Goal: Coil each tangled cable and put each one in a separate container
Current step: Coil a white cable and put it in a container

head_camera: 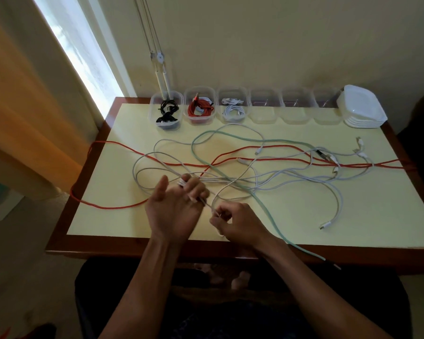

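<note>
Near the table's (88,223) front edge, both hands hold white cable (214,204): left (174,211) wrapped, right (235,225) pinching.

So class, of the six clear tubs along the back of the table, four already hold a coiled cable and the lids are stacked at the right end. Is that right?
Not quite. The head view shows three filled tubs, not four: one with a black cable, one red, one white. The other three tubs hold no cable. The lids are indeed stacked at the right end of the table.
</note>
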The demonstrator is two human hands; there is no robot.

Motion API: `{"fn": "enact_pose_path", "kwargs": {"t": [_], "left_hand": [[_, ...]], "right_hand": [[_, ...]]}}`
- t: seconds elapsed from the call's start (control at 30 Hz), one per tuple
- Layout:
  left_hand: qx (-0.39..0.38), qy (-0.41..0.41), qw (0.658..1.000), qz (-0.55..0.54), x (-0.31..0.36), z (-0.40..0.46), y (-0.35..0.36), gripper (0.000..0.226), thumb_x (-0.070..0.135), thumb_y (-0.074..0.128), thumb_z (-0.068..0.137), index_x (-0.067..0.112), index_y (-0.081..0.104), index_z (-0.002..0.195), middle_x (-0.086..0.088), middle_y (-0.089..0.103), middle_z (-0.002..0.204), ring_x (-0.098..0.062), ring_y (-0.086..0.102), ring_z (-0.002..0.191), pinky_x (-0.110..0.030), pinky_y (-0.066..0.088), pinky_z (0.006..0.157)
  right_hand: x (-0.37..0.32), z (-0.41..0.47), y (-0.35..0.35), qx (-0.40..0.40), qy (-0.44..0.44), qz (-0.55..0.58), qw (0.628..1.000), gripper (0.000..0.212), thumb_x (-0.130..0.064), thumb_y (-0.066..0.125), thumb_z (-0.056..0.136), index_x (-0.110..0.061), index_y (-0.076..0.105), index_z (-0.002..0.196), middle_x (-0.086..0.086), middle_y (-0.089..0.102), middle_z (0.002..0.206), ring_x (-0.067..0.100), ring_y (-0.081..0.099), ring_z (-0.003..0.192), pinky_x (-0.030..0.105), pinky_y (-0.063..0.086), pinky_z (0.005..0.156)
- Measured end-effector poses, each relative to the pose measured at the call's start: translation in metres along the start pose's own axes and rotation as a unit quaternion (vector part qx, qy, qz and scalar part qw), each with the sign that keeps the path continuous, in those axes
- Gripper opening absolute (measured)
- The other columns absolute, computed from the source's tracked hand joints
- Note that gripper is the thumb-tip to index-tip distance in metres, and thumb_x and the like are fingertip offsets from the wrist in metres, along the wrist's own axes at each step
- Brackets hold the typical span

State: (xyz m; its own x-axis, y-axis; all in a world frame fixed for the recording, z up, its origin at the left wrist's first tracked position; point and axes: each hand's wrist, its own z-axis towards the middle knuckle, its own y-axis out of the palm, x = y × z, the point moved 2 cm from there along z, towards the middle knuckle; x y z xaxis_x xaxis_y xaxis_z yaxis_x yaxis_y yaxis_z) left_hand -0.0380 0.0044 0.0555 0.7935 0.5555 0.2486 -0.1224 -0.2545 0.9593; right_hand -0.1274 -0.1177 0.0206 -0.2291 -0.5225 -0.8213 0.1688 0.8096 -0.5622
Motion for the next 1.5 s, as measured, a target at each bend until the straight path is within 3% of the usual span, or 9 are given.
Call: {"fn": "enact_pose_path", "kwargs": {"t": [0.17,0.3,0.47,0.6,0.7,0.8,0.93,1.2,1.5], "left_hand": [[0.080,0.087,0.984,0.130,0.019,0.004,-0.005,0.020,0.015,0.065,0.076,0.014,0.048,0.087,0.000,0.046,0.075,-0.013,0.049,0.068,-0.029,0.039,0.075],[0.084,0.137,0.945,0.284,0.021,0.004,-0.011,0.014,-0.002,0.041,0.088,0.010,0.047,0.088,-0.002,0.053,0.074,-0.014,0.055,0.071,-0.028,0.047,0.077],[0.104,0.180,0.814,0.542,0.003,-0.002,-0.024,0.023,-0.015,0.040,0.091,0.000,0.057,0.091,-0.016,0.067,0.087,-0.030,0.067,0.091,-0.031,0.054,0.083],[0.090,0.162,0.747,0.639,-0.014,-0.007,-0.020,0.026,-0.014,0.045,0.090,0.007,0.060,0.091,-0.008,0.066,0.079,-0.011,0.065,0.071,-0.021,0.049,0.063],[0.065,0.112,0.767,0.628,-0.023,-0.007,-0.025,0.014,0.006,0.046,0.092,0.008,0.059,0.095,-0.005,0.059,0.080,-0.019,0.054,0.067,-0.034,0.045,0.060],[0.018,0.030,0.806,0.590,-0.028,-0.008,-0.023,0.038,0.037,0.032,0.101,0.023,0.064,0.084,-0.006,0.053,0.066,-0.024,0.044,0.060,-0.038,0.036,0.059],[-0.014,-0.062,0.819,0.570,-0.038,-0.010,-0.010,0.067,0.061,0.011,0.093,0.027,0.060,0.063,-0.004,0.048,0.053,-0.020,0.042,0.050,-0.034,0.035,0.058],[0.006,-0.117,0.903,0.414,-0.056,-0.019,0.005,0.045,0.047,0.037,0.096,0.018,0.038,0.061,0.003,0.022,0.048,-0.010,0.016,0.041,-0.021,0.021,0.042],[-0.043,-0.152,0.960,0.230,-0.045,-0.013,0.012,0.041,0.034,0.028,0.094,0.014,0.053,0.068,0.004,0.019,0.043,-0.012,0.014,0.036,-0.026,0.017,0.042]], "right_hand": [[-0.008,-0.012,-0.010,-0.124,0.083,0.221,0.964,0.019,-0.016,0.064,0.095,0.001,0.065,0.086,0.005,0.047,0.052,0.016,0.044,0.041,0.028,0.042,0.044],[-0.019,-0.022,-0.023,-0.206,0.110,0.265,0.936,0.022,-0.018,0.060,0.097,0.002,0.068,0.095,0.008,0.052,0.056,0.017,0.043,0.044,0.027,0.041,0.045],[-0.045,-0.028,-0.034,-0.201,0.021,0.132,0.970,0.024,-0.023,0.056,0.099,-0.005,0.072,0.097,0.001,0.054,0.058,0.012,0.051,0.053,0.023,0.043,0.057],[-0.054,-0.024,-0.041,-0.161,-0.007,0.121,0.980,0.021,-0.020,0.058,0.098,-0.008,0.074,0.092,0.002,0.050,0.063,0.011,0.044,0.059,0.027,0.036,0.056],[-0.055,-0.019,-0.046,-0.122,-0.016,0.129,0.984,0.024,-0.012,0.056,0.099,0.000,0.072,0.085,-0.009,0.043,0.051,0.006,0.037,0.050,0.021,0.030,0.051],[-0.055,-0.013,-0.052,-0.092,-0.026,0.105,0.990,0.030,-0.007,0.054,0.099,0.004,0.070,0.076,-0.014,0.046,0.043,0.003,0.038,0.045,0.013,0.029,0.052],[-0.051,-0.004,-0.056,-0.047,-0.045,0.101,0.993,0.037,-0.019,0.058,0.096,-0.007,0.065,0.062,0.000,0.052,0.050,0.008,0.042,0.049,0.030,0.036,0.054],[-0.023,0.004,-0.052,0.079,0.020,0.179,0.980,0.045,-0.041,0.079,0.076,0.002,0.066,0.068,0.003,0.049,0.054,0.013,0.038,0.053,0.027,0.036,0.055],[-0.012,-0.004,-0.043,0.062,0.022,0.192,0.979,0.048,-0.044,0.059,0.089,-0.006,0.062,0.060,-0.008,0.037,0.047,0.005,0.032,0.048,0.020,0.029,0.051]]}}
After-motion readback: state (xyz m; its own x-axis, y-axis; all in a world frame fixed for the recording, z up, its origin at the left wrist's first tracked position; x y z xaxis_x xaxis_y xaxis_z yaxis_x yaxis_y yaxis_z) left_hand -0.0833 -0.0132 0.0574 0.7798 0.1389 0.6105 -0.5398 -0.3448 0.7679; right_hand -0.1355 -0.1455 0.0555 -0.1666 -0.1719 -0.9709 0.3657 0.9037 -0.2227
